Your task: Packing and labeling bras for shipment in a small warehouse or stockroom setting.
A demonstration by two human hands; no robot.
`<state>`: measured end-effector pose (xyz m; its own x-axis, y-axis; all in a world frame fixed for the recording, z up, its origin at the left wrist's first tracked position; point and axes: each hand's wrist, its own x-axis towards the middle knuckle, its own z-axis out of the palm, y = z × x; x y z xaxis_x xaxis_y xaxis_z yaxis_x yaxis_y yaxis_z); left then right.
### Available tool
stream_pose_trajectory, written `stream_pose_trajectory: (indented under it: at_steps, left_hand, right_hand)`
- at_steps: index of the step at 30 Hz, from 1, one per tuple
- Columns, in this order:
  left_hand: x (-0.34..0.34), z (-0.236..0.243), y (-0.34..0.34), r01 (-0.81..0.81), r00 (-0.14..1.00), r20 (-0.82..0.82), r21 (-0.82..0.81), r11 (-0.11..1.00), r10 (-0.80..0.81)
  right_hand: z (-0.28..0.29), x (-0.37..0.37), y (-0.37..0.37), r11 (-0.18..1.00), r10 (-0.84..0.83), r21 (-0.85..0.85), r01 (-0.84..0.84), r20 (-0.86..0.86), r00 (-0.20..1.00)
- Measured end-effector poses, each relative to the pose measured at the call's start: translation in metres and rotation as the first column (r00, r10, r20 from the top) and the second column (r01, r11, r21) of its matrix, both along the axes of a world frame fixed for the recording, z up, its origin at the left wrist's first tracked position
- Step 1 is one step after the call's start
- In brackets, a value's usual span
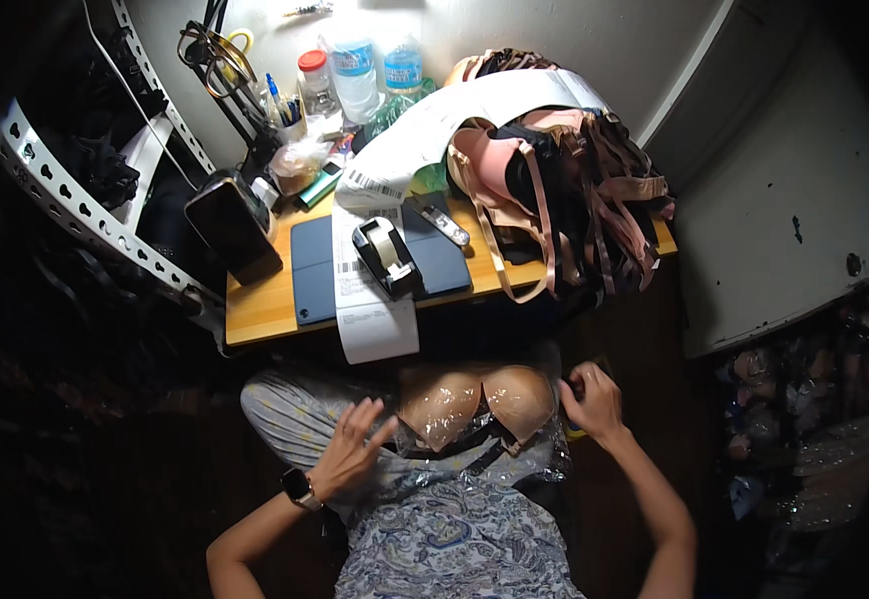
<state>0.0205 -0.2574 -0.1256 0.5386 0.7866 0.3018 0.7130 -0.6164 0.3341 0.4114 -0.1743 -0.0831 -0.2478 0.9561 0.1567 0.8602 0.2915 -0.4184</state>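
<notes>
A beige bra [519, 401] in a clear plastic bag [554, 449] lies across my lap, its two cups facing up and shining through the film. My left hand [353, 454], with a watch [298, 486] on the wrist, hovers just left of the cups, fingers spread and holding nothing I can see. At the bag's right edge is my right hand [596, 404], its fingers curled in and the thumb close to the film. Whether it pinches the film or something else cannot be made out.
Ahead, a wooden table [255, 317] carries a tape dispenser [387, 258], a box cutter [440, 222], a blue-grey tablet case [313, 265] and a long strip of printed labels [380, 334] hanging over the edge. Bras [574, 190] are heaped at right. A phone [233, 228] stands left, beside metal shelving [85, 215].
</notes>
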Motion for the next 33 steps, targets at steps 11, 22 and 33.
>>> stream_pose_trajectory:
  at_steps: [11,22,33]
  left_hand:
    - [0.022,0.006,0.028,0.123,0.949,0.27,0.147,0.982,-0.159]
    - [0.018,0.004,0.037,-0.037,0.999,0.022,-0.359,0.933,0.048]
    - [0.087,-0.012,0.031,-0.221,0.97,-0.085,0.09,0.971,0.228]
  right_hand:
    - [-0.033,0.04,-0.069,0.718,0.564,0.327,-0.615,0.244,0.789]
    - [-0.081,0.037,-0.091,0.97,0.008,-0.231,-0.08,-0.297,0.955]
    - [-0.099,0.02,-0.079,0.746,-0.589,-0.654,0.125,-0.56,0.582]
